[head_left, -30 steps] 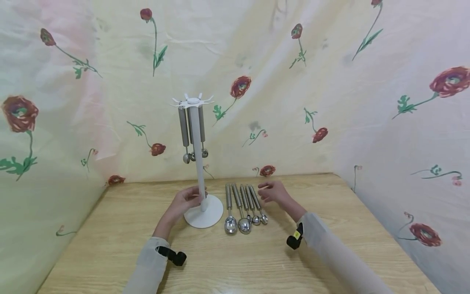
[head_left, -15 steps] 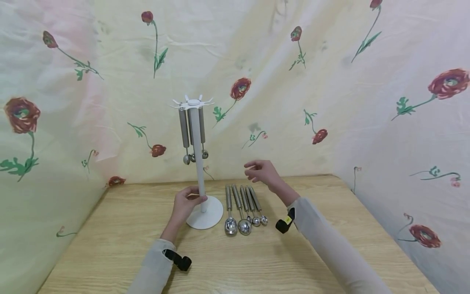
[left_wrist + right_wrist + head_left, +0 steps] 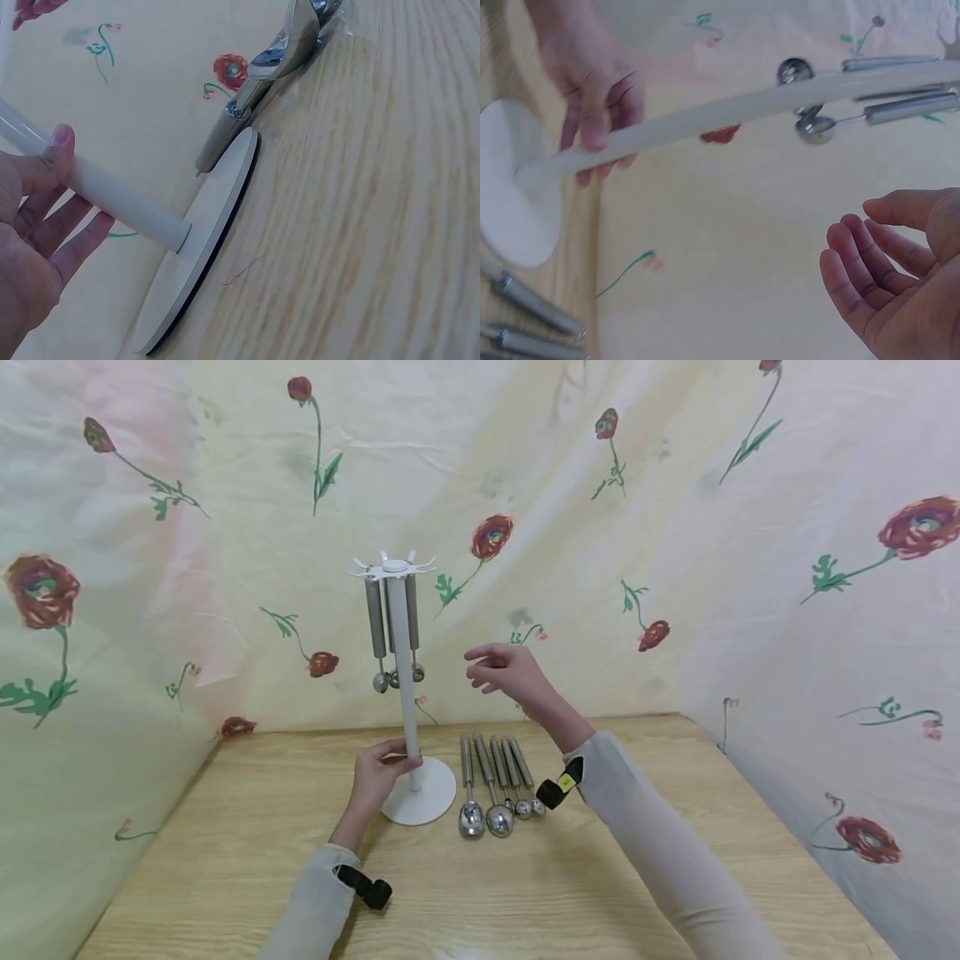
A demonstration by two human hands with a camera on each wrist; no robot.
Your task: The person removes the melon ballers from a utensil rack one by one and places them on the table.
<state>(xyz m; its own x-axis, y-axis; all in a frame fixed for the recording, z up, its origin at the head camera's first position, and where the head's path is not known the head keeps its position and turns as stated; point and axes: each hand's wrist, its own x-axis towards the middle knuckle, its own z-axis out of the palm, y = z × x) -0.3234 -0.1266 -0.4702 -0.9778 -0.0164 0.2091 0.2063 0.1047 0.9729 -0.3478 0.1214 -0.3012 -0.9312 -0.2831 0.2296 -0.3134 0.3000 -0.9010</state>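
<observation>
My left hand (image 3: 377, 777) grips the lower pole of a white utensil stand (image 3: 403, 693), thumb on one side and fingers behind, as the left wrist view shows. Its round base (image 3: 217, 202) is on the table. From the star-shaped hook top hang several metal-handled scoops (image 3: 907, 109) with small bowls. In the air to the right of the pole is my right hand (image 3: 510, 677), fingers relaxed and loosely bent, holding nothing. Below it on the table lie several metal utensils in a row, among them an ice-cream scoop (image 3: 471, 818) and a large spoon-like scoop (image 3: 499, 820).
The wooden table (image 3: 637, 860) runs back to a flower-patterned cloth (image 3: 585, 568) that hangs behind and on both sides. Small melon-baller-like scoops (image 3: 522, 808) are at the right end of the row, partly overlapped by the right wrist camera (image 3: 555, 789).
My right hand has risen from beside the utensil handles and moved left, closer to the stand. The left hand stays at the pole, its thumb now across the front. The utensils have not moved.
</observation>
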